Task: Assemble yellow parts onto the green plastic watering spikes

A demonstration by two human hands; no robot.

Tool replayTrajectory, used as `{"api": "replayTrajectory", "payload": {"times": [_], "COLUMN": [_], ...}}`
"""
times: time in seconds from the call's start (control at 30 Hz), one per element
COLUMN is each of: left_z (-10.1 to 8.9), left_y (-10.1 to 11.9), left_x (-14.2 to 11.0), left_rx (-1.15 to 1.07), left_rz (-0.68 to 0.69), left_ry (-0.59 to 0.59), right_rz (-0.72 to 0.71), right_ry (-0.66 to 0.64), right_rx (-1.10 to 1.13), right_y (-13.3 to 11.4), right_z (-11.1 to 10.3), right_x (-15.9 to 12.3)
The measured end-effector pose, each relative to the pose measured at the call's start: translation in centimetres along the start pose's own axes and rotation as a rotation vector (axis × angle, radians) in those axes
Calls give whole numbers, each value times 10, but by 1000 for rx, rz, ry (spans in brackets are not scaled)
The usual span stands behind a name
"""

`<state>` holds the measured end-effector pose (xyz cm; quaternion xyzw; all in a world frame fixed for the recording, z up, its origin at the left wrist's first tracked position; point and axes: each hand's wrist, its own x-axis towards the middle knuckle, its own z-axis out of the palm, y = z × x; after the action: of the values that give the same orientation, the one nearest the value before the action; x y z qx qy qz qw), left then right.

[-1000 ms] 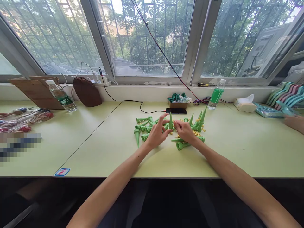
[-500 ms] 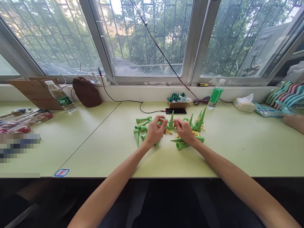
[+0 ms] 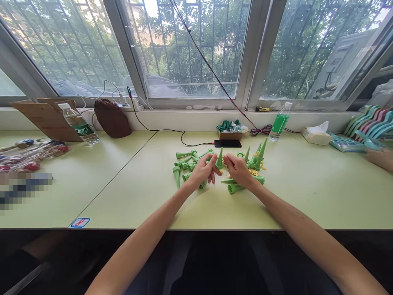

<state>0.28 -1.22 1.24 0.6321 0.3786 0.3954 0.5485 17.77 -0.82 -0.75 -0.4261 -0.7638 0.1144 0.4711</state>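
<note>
A heap of green plastic cones and small yellow pieces lies on the pale green table in front of me. My left hand is curled, its fingers closed around the base of an upright green cone. My right hand is closed too, its fingertips pinched at the same cone's base from the right. What the right fingers pinch is too small to make out. More cones stand upright at the right of the heap and lie under my right wrist.
A black phone on a cable lies behind the heap, with a small box of green stuff beyond it. Two bottles, a brown pouch, a tissue pack and another person's hand are around.
My left hand went from fingers spread to curled around the upright cone. The cone shifted slightly between both hands. My right hand stayed nearly in place.
</note>
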Motion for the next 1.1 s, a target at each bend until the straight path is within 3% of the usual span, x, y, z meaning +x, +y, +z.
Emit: {"api": "replayTrajectory", "payload": {"times": [0.43, 0.63, 1.1], "left_z": [-4, -4, 0], "left_y": [-1, 2, -7], "left_x": [1, -2, -3], "left_rx": [-12, -9, 523], "left_rz": [-42, -29, 297], "left_ry": [-25, 18, 159], "right_rz": [-13, -13, 6], "right_ry": [-19, -35, -69], "right_rx": [37, 38, 25], "right_y": [2, 0, 4], "right_z": [-1, -3, -1], "right_x": [0, 1, 2]}}
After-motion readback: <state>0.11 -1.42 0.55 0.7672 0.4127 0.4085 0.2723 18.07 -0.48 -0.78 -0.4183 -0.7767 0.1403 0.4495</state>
